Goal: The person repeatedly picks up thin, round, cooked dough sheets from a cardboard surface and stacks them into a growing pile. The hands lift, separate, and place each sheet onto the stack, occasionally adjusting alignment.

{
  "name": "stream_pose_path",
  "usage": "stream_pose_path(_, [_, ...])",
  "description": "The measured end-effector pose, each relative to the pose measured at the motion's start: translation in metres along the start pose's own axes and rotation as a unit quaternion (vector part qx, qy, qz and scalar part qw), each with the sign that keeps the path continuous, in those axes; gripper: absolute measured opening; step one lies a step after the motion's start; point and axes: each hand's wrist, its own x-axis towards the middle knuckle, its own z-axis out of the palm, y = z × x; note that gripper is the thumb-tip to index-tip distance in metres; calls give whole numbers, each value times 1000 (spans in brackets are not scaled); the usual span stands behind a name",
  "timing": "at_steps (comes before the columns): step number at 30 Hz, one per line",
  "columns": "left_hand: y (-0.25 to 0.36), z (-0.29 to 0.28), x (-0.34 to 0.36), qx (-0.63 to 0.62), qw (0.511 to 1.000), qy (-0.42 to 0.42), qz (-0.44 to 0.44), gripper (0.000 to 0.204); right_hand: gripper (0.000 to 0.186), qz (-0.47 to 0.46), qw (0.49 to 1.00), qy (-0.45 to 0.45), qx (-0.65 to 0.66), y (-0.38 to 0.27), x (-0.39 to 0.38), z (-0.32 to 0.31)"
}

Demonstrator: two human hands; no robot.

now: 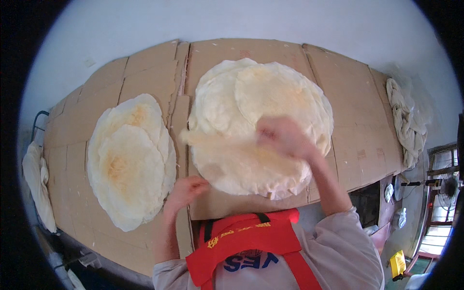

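A wide stack of thin, round, pale flatbreads (pixel 285 94) lies on cardboard in front of me. My right hand (pixel 280 137) is above the stack, closed on a long pale thing (pixel 217 140) that stretches left past the stack's edge. Motion smears that thing, so its kind cannot be told. My left hand (pixel 186 191) is at the stack's near left edge, its fingers curled together. Whether they pinch anything is hidden. To the left lies a smaller pile of flatbreads (pixel 128 166) with browned patches.
Cardboard sheets (pixel 357 106) cover the table, with seams between them. Crumpled pale cloth (pixel 408 123) hangs at the right end, and another cloth (pixel 38 181) at the left end. A white wall (pixel 270 19) rises behind. A fan (pixel 448 187) stands at far right.
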Motion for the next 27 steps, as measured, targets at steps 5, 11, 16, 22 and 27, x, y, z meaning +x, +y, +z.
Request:
stream_pose_path(5, [67, 23, 35, -13, 994, -97, 42, 24, 12, -93, 963, 236, -89, -67, 4, -120])
stream_pose_path(11, [61, 31, 64, -632, 772, 17, 68, 40, 11, -80, 978, 42, -186, -100, -67, -112])
stream_pose_path(16, [-21, 104, 81, -748, 658, 40, -74, 37, 12, 94, 968, -192, -134, 22, -129, 36])
stream_pose_path(22, [-23, 100, 68, -697, 707, 49, -111, 36, 19, 153, 979, -131, -38, 54, -142, 114])
stream_pose_path(27, [-4, 87, 72, -622, 777, 28, -95, 35, 38, 55, 989, 133, 45, 13, -85, 134])
